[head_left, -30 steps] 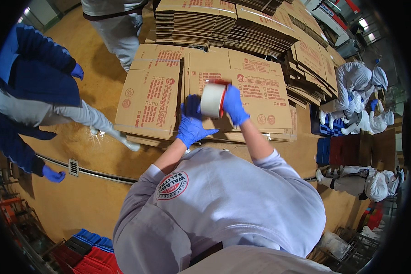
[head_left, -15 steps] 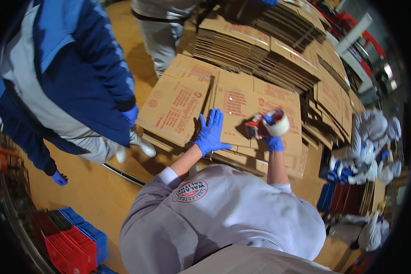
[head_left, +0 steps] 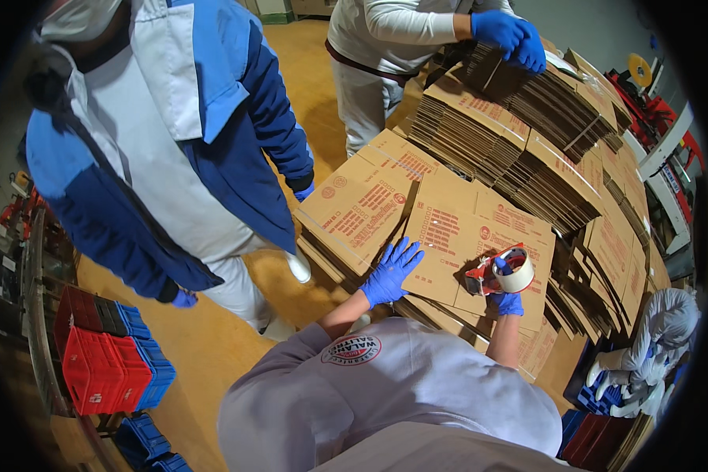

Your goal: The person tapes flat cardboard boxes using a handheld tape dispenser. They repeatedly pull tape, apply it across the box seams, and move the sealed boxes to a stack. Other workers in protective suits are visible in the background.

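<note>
My left hand (head_left: 392, 274), in a blue glove, lies flat with its fingers spread on the near left corner of a flattened cardboard box (head_left: 440, 228). In my right hand (head_left: 508, 299), also blue-gloved, is a red tape dispenser (head_left: 480, 275) with a wide roll of pale tape (head_left: 514, 271). The fingers wrap round the dispenser, which is over the right part of the same box. Red print covers the box's upper face. Beside it on the left lies another stack of flattened boxes (head_left: 354, 206).
Tall strapped stacks of flattened cartons (head_left: 480, 118) rise beyond. A person in a blue jacket (head_left: 252, 141) stands at the left; another's gloved hands (head_left: 515, 39) rest on a far stack. Red crates (head_left: 106, 366) and blue crates (head_left: 153, 370) are piled lower left.
The view has swung up and left, so the scene sits lower and farther right. My left hand stays flat on the box, and my right still holds the dispenser.
</note>
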`<state>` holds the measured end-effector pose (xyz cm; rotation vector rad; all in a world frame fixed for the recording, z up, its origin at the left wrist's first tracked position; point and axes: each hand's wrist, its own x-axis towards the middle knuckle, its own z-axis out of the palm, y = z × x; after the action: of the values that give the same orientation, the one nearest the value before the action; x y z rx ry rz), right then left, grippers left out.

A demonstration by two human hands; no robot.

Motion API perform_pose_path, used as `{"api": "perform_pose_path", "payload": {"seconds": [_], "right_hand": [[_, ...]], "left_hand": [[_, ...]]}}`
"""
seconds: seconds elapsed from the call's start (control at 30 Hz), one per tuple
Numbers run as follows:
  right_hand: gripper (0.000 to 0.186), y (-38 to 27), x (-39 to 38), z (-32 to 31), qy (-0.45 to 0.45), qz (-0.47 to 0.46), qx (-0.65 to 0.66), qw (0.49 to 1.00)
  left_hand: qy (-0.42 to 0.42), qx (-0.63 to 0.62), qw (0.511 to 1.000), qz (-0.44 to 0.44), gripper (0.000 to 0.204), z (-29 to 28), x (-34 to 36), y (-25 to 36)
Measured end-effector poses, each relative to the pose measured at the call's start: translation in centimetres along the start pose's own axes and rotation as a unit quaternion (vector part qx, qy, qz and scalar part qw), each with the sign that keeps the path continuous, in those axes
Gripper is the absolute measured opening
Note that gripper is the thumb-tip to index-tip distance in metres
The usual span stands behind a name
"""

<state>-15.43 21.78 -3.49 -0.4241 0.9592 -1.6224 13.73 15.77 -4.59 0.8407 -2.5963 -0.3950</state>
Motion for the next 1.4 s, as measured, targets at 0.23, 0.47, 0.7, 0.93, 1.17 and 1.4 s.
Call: {"api": "perform_pose_path", "payload": {"seconds": [0.23, 0.47, 0.7, 0.93, 1.17, 1.4], "right_hand": [[0.025, -1.2, -1.2, 1.8, -0.011, -0.009, -0.076, 0.997], [0.027, 0.0, -0.4, -0.5, -0.007, 0.011, -0.037, 0.999], [0.028, 0.4, 0.7, -1.4, -0.007, 0.007, -0.028, 1.0], [0.034, -0.4, -0.3, 0.1, -0.048, -0.019, -0.089, 0.995], [0.047, 4.2, 4.8, -8.6, 0.005, -0.201, -0.295, 0.934], [0.031, 5.2, 5.3, -9.7, -0.078, -0.314, -0.409, 0.853]], "left_hand": [[0.021, -0.002, 1.0, -0.002, 0.087, 0.3, -0.3, 0.5], [0.0, -0.009, 1.0, -0.01, 0.088, -0.2, -0.5, 0.8], [-0.006, 0.027, 1.0, -0.015, 0.093, -0.4, -0.3, 1.1], [0.001, 0.054, 0.998, -0.021, 0.091, -0.6, -0.6, 1.2], [0.036, 0.041, 0.998, -0.025, 0.084, 0.3, -0.5, 1.2], [0.018, 0.052, 0.997, -0.061, 0.084, -0.5, -1.0, 2.3]]}}
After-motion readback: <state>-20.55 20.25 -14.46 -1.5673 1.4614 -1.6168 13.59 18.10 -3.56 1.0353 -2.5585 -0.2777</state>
